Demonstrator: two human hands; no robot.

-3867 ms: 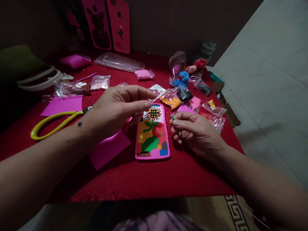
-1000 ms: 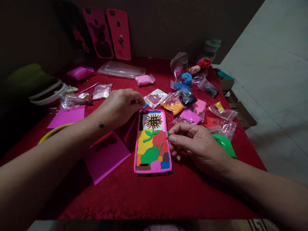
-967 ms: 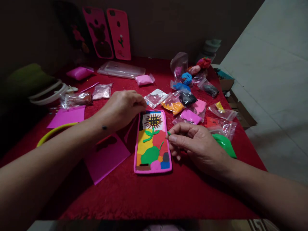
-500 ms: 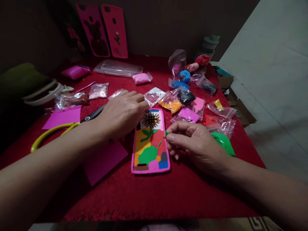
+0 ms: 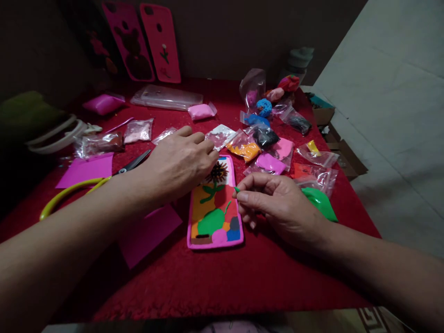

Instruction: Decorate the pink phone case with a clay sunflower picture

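A phone case [image 5: 198, 210] with a pink clay rim lies flat on the red cloth, its back covered in patches of coloured clay, with a brown and black flower near the top and green leaves below. My left hand [image 5: 185, 159] reaches over its upper left side, fingers bent down and closed; the fingertips are hidden, so what they hold cannot be made out. At the right rim, my right hand [image 5: 274, 199] pinches a small piece of green clay [image 5: 237, 189] between thumb and forefinger. A green clay packet [image 5: 319, 203] sits behind my right wrist.
Yellow-handled scissors [image 5: 72, 188] and pink sheets [image 5: 151, 236] lie under and beside my left forearm. Several clay bags, such as an orange one [image 5: 244, 150], spread beyond the case. Clear cases [image 5: 168, 98] lie at the back; decorated pink cases [image 5: 161, 44] lean on the wall.
My left hand has shifted slightly over the case and covers more of the flower. My right hand still pinches the green clay. The whole view has slid a little.
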